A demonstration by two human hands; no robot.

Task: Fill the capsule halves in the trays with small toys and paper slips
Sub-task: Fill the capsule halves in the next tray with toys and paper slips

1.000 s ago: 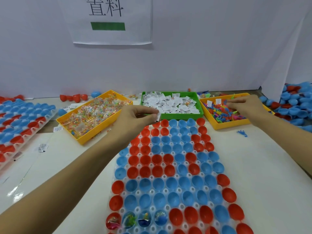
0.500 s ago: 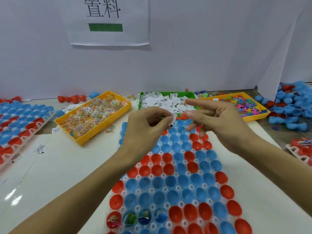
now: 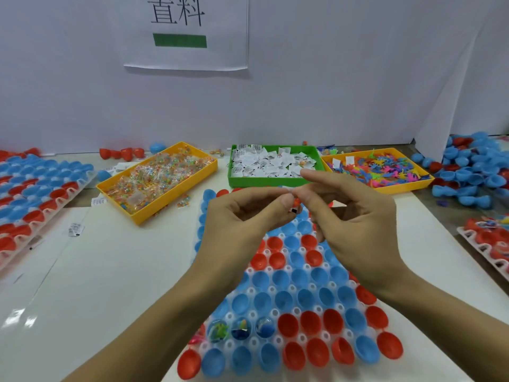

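- A white work table is seen set against a white partition, on which a printed sheet with a green bar is taped.
- The capsule tray, taken here as the landmark, is laid in the middle of the table; its red and blue capsule halves are seen mostly unfilled, with only a few in its near left corner holding toys.
- Beyond the tray's far edge, a green bin of paper slips is placed; a yellow bin of bagged toys is set to the far left of the tray, and a second yellow bin of bright loose toys to its far right.
- Above the tray's far half, the left hand and the right hand are brought together, fingertips touching.
- A small paper slip is pinched between thumb and forefinger of the left hand; the right hand's thumb and forefinger are closed at the same point, though what they hold cannot be made out.
- The step in hand is judged to be the separating or readying of a slip, with filling barely begun.
- The next move is judged to call for the slip to be lowered into an unfilled half.
- Both forearms are extended forward over the tray's near end, wrists raised, remaining fingers loosely curled.
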